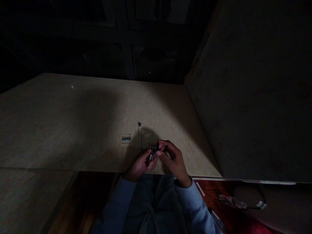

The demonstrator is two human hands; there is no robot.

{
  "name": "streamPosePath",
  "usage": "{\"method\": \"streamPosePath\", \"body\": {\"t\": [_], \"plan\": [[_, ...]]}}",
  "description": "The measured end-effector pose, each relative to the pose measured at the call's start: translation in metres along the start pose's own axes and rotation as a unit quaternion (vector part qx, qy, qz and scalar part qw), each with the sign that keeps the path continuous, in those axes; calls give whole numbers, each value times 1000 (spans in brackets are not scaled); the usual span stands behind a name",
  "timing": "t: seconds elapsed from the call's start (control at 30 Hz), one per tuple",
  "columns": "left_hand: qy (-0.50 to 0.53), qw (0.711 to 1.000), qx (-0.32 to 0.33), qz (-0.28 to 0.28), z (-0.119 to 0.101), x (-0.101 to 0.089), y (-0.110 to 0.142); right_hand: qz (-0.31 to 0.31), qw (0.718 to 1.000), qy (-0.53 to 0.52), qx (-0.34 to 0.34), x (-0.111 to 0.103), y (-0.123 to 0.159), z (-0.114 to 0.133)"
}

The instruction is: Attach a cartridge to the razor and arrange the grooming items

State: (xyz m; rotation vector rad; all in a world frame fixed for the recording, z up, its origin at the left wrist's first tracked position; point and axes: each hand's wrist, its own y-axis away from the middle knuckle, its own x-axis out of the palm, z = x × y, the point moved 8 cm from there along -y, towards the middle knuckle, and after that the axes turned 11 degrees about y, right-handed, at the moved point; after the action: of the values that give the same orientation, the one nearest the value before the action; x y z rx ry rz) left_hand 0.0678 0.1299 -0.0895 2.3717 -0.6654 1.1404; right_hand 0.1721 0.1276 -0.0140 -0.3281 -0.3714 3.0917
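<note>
In the head view my left hand [140, 163] is closed around a small slim object, dark with a pale, shiny strip [151, 155]; its exact kind is too dim to tell. My right hand [173, 159] pinches a small dark piece [157, 146] at the upper end of that object, thumb and index finger together. Whether the two parts are joined cannot be made out. Just beyond my left hand, a thin pale stick with a dark tip [139, 131] lies on the table. Left of it sits a small clear plastic case [126, 138] with a teal strip inside.
The pale speckled table [97, 123] ends close to my body. A tall panel [251, 97] rises along its right side, and dark framed cabinets [156, 58] stand behind. At lower right, a cushioned seat [280, 208] and a clear plastic wrapper [232, 201] show below table level.
</note>
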Motion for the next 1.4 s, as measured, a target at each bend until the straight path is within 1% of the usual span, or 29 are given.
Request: {"method": "streamPosePath", "body": {"t": [0.07,0.27,0.43,0.6,0.8,1.0,1.17,1.27,1.33,1.4], "plan": [[-2,1000,-9,7,1,1,-1,-10,1000,6,4,-1,0,0],[15,1000,-25,-11,2,-4,-3,-11,1000,-7,26,0,-1,-4],[13,999,-24,-21,1,-7,-3,-10,999,-25,19,1,-1,-2],[6,999,-23,-24,1,-9,-2,-14,999,-20,21,2,1,-4],[6,1000,-6,-28,1,-13,-3,-14,996,-71,57,4,3,-13],[-22,999,16,-25,-1,-9,-3,-20,987,-134,88,6,4,-17],[13,999,25,-32,-8,-6,-3,-42,979,-179,91,1,6,-17],[28,999,21,-31,-9,-5,-5,-53,977,-188,91,-3,7,-18],[31,999,13,-40,-8,-6,-6,-58,976,-186,94,-5,9,-21],[35,997,10,-61,-6,-8,-7,-66,977,-177,101,-9,11,-26]]}}
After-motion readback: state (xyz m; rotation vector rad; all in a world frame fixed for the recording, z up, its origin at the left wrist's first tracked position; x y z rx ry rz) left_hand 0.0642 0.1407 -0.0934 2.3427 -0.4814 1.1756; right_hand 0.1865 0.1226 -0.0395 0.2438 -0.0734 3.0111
